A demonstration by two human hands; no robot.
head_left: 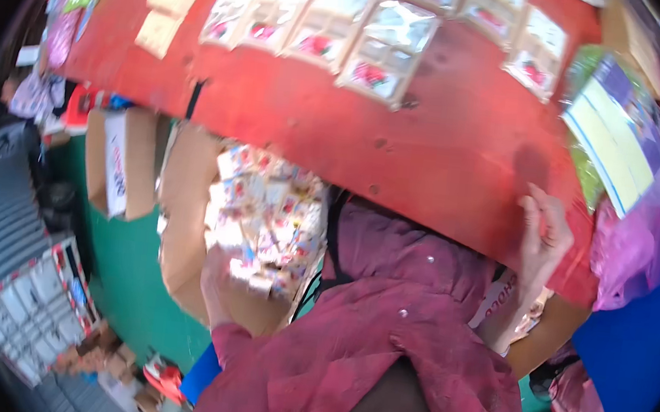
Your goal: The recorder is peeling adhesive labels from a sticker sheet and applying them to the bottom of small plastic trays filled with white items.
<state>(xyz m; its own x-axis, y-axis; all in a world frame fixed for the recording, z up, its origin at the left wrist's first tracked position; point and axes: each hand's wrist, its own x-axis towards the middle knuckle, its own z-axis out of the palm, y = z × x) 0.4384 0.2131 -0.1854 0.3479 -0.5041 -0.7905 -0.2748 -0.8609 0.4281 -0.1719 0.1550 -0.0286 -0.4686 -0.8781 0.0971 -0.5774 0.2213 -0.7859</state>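
My left hand (219, 265) reaches into a large cardboard box (186, 216) filled with small printed packets (266, 208). Its fingers blur into the packets, so whether they grip one cannot be told. Over the right part of the red table, near its front edge, my right hand (545, 231) hovers with loosely bent fingers slightly apart and nothing visible in them. Farther back on the table lie several flat, clear-topped packs (378, 48) with compartments and red pictures; one pack (535, 55) sits apart at the right.
The red table (291, 115) spans the far side. Two tan cards (170, 8) lie at its left. Pink plastic bags (635, 251) and a pale printed sheet (614, 138) crowd the right end. Another cardboard box (124, 158) stands at the left on the green floor (122, 265).
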